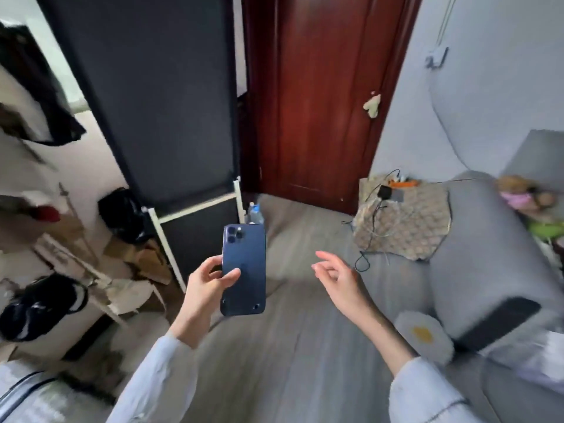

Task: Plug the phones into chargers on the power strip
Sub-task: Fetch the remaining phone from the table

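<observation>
My left hand [210, 280] grips a dark blue phone [244, 267], held upright with its back and camera lenses facing me, over the grey floor. My right hand [335, 277] hangs in the air to its right, fingers relaxed and spread, holding nothing. Farther off, on a patterned cloth [406, 227] beside the sofa arm, lie a black charger block [385, 192], tangled black and white cables [393, 221] and what looks like a power strip end with orange parts [403, 182], blurred. A second dark phone [500, 320] lies on the grey sofa arm at the right.
A red-brown door [320, 102] stands straight ahead, a tall dark panel on a white frame [171, 117] left of it. A water bottle [254, 213] stands at its foot. Cluttered shelves, bags and shoes fill the left side. A grey sofa [488, 254] with toys sits right; a fried-egg cushion [424, 335] leans by it.
</observation>
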